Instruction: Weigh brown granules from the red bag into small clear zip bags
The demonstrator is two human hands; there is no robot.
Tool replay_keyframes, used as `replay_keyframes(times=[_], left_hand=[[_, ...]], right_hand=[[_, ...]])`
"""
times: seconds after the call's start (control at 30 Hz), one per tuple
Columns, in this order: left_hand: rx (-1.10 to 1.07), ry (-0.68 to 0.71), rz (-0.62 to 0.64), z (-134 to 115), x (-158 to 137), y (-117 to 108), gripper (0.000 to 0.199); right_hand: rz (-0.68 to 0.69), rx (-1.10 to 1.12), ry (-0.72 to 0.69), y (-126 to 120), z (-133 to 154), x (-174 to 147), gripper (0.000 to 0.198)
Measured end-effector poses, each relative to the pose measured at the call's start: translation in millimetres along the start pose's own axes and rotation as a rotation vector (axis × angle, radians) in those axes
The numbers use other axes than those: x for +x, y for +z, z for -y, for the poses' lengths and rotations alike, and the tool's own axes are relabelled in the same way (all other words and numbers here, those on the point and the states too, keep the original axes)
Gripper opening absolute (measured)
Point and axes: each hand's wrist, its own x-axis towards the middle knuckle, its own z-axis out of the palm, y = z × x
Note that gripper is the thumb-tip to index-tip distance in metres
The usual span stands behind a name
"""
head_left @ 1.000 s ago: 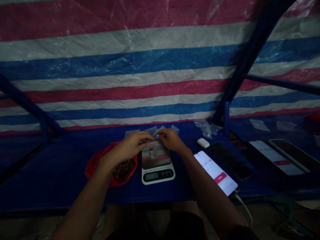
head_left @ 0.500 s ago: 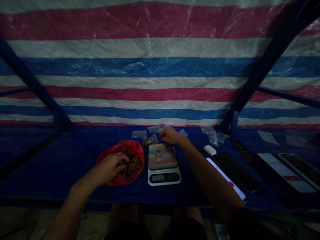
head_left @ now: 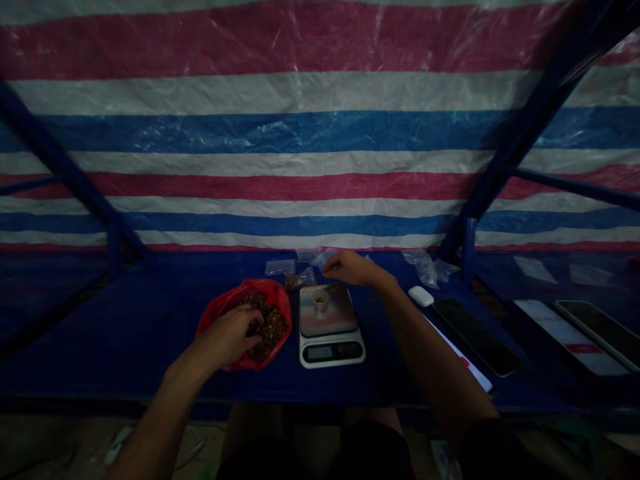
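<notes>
My left hand (head_left: 239, 335) rests over a red plastic bag (head_left: 210, 317) with its rim folded open. Small brown, dried-looking pieces (head_left: 273, 327) fill the bag. The fingers curve down onto them, with the thumb apart from the fingertips. To the right stands a white kitchen scale (head_left: 333, 357) with a metal plate and a lit display, too blurred to read. A small clear cup (head_left: 321, 303) with a little brown material sits on the plate. My right hand (head_left: 350, 268) hovers past the scale's far edge, fingers closed together; whatever they hold is hidden.
Small clear bags (head_left: 280, 267) lie behind the scale, and one bag (head_left: 299, 280) holds brown bits. More plastic bags (head_left: 425, 267), a white earbud case (head_left: 421, 296) and several phones, including a dark phone (head_left: 477, 337), lie rightward. Blue posts and a striped tarp (head_left: 300, 133) stand behind.
My right hand has shifted slightly right beyond the scale. My left hand has moved slightly within the bag, its thumb now farther from the fingertips. The view has shifted a little.
</notes>
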Motion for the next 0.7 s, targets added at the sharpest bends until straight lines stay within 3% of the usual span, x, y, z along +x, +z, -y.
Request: replay_keyframes(times=[0.03, 0.23, 0.43, 0.53, 0.7], left_hand=[[0.008, -0.007, 0.002, -1.3, 0.5, -0.5, 0.019], [0.014, -0.008, -0.001, -8.4, 5.2, -3.6, 0.013], [0.040, -0.052, 0.001, -20.0, 1.2, -3.0, 0.021], [0.032, -0.073, -0.040, -29.9, -1.6, -9.8, 0.028], [-0.027, 0.140, -0.058, -37.4, 2.2, -12.6, 0.036]], right_hand=[[0.075, 0.031, -0.027, -4.2, 6.9, -7.2, 0.017], [0.097, 0.073, -0.072, -5.0, 41.3, -32.0, 0.015], [-0.213, 0.213, -0.024, 10.1, 24.6, -35.3, 0.020], [-0.294, 0.240, -0.007, 16.2, 14.3, -34.7, 0.019], [-0.349, 0.248, -0.003, 24.6, 8.1, -33.8, 0.019]])
